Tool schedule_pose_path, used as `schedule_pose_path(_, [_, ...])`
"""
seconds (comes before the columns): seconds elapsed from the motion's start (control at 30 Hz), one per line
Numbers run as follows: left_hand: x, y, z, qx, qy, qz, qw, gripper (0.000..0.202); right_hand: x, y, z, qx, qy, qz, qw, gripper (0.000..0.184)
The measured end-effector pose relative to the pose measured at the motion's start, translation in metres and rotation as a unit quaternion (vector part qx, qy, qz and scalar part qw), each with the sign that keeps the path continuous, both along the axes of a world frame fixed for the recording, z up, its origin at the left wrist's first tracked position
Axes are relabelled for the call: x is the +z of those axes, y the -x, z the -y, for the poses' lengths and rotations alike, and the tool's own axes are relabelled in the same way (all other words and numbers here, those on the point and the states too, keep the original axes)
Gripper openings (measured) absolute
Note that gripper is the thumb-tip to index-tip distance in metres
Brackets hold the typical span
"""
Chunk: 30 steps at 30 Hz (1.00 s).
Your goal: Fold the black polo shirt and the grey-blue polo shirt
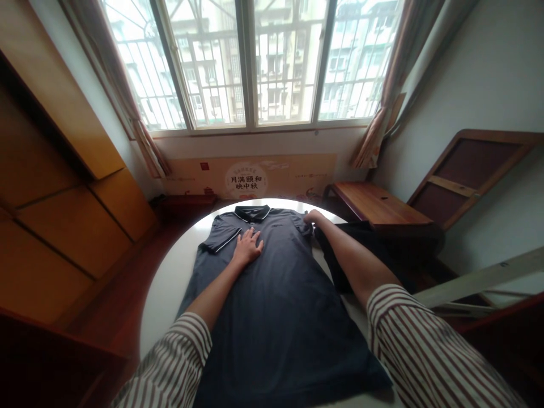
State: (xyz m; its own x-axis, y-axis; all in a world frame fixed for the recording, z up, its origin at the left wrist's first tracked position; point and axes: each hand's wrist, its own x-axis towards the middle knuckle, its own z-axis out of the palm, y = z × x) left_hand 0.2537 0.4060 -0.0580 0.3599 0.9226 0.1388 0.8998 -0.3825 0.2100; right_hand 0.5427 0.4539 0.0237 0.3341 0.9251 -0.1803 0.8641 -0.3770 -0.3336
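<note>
Though half-hidden, right hand [315, 216] at sleeve [304, 222]

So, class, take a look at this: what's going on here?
A person has both bare hands on a dark navy polo shirt spread out on a round white surface, its collar at the far side. Their left hand lies flat on the chest, beside one short sleeve. Their right hand is at the opposite shoulder, by the other sleeve. A dark cloth lies beneath the right forearm.
</note>
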Motion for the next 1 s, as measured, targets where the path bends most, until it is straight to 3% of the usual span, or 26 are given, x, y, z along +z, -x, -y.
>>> schedule_pose_path(0.17, [0.002,0.001,0.002,-0.004,-0.003,0.007,1.000,0.057,0.011,0.009,0.001,0.029,-0.090,0.004,0.996,0.031])
schedule_pose_path(0.27, [0.002,0.001,0.001,-0.004,-0.003,0.009,1.000,0.056,0.020,0.023,0.006,0.092,-0.155,0.011,0.984,0.036])
schedule_pose_path(0.37, [0.001,0.000,0.002,-0.001,0.000,0.007,1.000,0.055,0.019,0.039,0.011,0.169,-0.172,0.014,0.970,0.025])
schedule_pose_path(0.6, [0.004,0.002,-0.005,-0.021,-0.040,-0.014,0.999,0.046,-0.010,0.063,-0.006,0.248,-0.167,0.059,0.952,0.025])
schedule_pose_path(0.87, [0.029,0.018,-0.073,0.006,-0.065,-0.082,0.994,0.034,-0.050,0.075,-0.044,0.263,-0.139,0.080,0.952,0.039])
schedule_pose_path(1.0, [0.032,0.009,-0.083,-0.012,-0.058,-0.094,0.994,0.029,-0.068,0.074,-0.055,0.239,-0.111,0.088,0.961,0.057])
